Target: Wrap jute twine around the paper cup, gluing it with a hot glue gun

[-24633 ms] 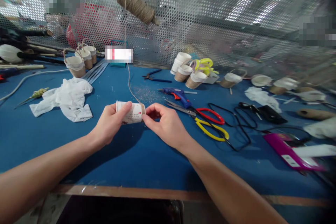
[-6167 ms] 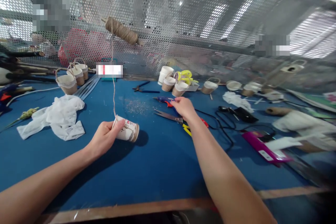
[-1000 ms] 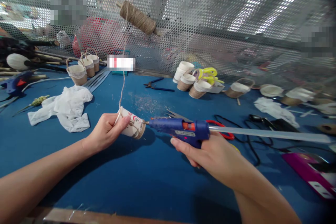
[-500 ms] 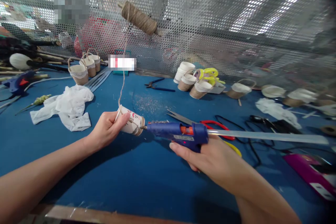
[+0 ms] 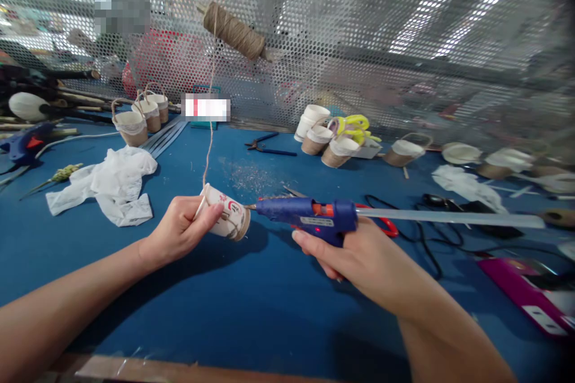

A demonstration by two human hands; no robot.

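My left hand is closed around a white paper cup with printed marks, tipped on its side with its base to the right. Twine runs from the cup up to a brown spool on the mesh. A band of twine wraps the cup near its base. My right hand grips a blue glue gun, a long clear glue stick jutting from its back. The nozzle points left at the cup's base edge; whether it touches cannot be told.
Twine-wrapped cups with handles stand at the back left, others at the back right. White lace cloth lies left. Pliers, red-handled scissors, black cables and a purple object lie about. Perforated metal mesh rises behind.
The glue gun has tilted and its nozzle has risen from the cup's side to the upper edge of its base. The cup has turned slightly in my left hand, showing more print.
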